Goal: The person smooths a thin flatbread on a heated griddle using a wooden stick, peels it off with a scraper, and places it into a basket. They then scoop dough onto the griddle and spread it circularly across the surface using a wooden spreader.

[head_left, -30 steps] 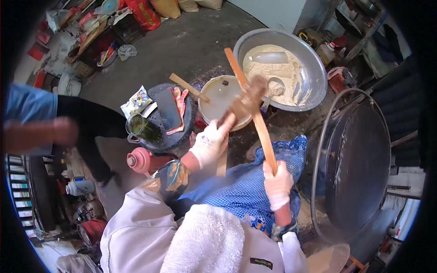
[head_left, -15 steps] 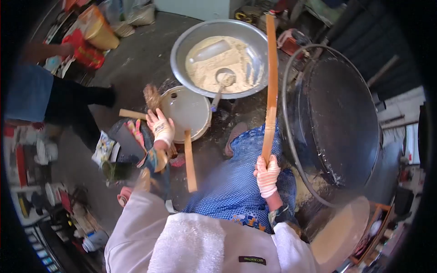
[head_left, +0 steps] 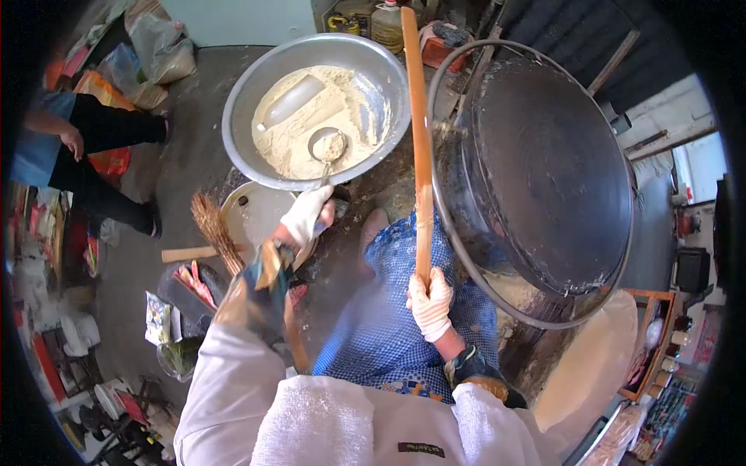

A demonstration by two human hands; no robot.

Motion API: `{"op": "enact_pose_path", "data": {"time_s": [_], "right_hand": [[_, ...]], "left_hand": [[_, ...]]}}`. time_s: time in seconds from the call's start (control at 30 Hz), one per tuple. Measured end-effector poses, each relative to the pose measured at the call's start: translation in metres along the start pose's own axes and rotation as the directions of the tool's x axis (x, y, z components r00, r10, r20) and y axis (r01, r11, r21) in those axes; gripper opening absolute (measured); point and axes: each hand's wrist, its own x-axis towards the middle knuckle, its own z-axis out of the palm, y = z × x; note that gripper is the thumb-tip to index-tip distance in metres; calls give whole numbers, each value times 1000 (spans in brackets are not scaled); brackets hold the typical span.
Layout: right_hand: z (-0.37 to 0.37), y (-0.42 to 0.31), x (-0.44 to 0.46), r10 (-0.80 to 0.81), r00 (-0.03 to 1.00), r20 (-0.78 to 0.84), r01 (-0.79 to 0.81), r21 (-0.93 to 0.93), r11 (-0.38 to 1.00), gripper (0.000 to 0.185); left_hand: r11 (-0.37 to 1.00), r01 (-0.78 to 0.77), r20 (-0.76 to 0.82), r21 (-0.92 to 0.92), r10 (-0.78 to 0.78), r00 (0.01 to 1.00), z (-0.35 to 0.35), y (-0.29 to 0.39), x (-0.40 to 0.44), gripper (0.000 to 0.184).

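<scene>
My left hand (head_left: 309, 216), in a whitish glove, is closed around the handle end of a ladle (head_left: 329, 145). The ladle's bowl rests in pale batter (head_left: 291, 151) inside a wide metal basin (head_left: 237, 147). A translucent, elongated object (head_left: 294, 102) also lies in the batter. My right hand (head_left: 430, 304), gloved too, grips the lower end of a long, flat wooden strip (head_left: 420, 140), which points up and away over my blue checked apron (head_left: 404, 248). Right of the strip is a large round black griddle (head_left: 552, 179) with a metal ring (head_left: 437, 186) around it.
Below the basin stands a white-rimmed bucket (head_left: 247, 208), partly behind my left arm, with a straw brush (head_left: 211, 225) beside it. A thin, pale round sheet (head_left: 587, 361) lies at lower right. Another person (head_left: 58, 147) stands at the left.
My left hand has moved from beside the bucket up and right to the ladle handle and closed on it. My right hand still holds the strip. The view has shifted.
</scene>
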Motion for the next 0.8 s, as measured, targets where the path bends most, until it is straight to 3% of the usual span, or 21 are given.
{"op": "enact_pose_path", "data": {"time_s": [0.03,0.13,0.17,0.23,0.3,0.37,0.43,0.47,0.57,0.63,0.7,0.73,0.8], "right_hand": [[-1,-1,0,7,1000,-12,-6,30,1000,15],[-1,3,-1,-13,1000,-17,14,68,998,11],[-2,5,-1,-20,1000,-8,20,38,999,11],[-3,6,-1,-43,999,13,43,-23,999,11],[-1,-4,-1,-25,1000,16,25,-42,999,12],[0,-13,0,-21,1000,10,22,-64,998,13],[1,-16,0,-22,1000,3,22,-92,996,13],[-2,-6,2,-28,999,-19,24,-196,980,15],[-5,2,1,-28,998,-58,20,-145,989,16],[-5,-2,2,-13,997,-71,3,-136,991,16],[-3,6,3,-55,995,-79,41,-171,984,16],[-1,-6,3,-10,998,-65,4,-104,995,17],[-1,7,6,-73,997,-29,68,-163,984,17]], "left_hand": [[996,62,31,-57,-60,998,-2,3,-9,15],[997,36,-208,63,-23,978,17,14,-29,13],[969,-11,-171,247,55,984,11,19,-21,32],[859,-12,-192,513,128,973,8,38,4,53],[533,17,-155,846,215,964,-5,60,48,66],[-47,-107,117,993,474,873,-55,53,123,66],[-223,-9,89,975,351,932,-52,79,137,67],[-295,20,44,955,208,977,-35,97,122,66],[-515,-1,73,857,120,990,-44,82,120,64],[-466,-44,78,884,55,995,-35,78,80,62],[-332,-4,-33,943,-103,994,-30,72,56,64],[-100,66,-73,993,-66,995,-31,65,48,65],[92,89,-81,992,-86,993,-19,63,21,64]]}}
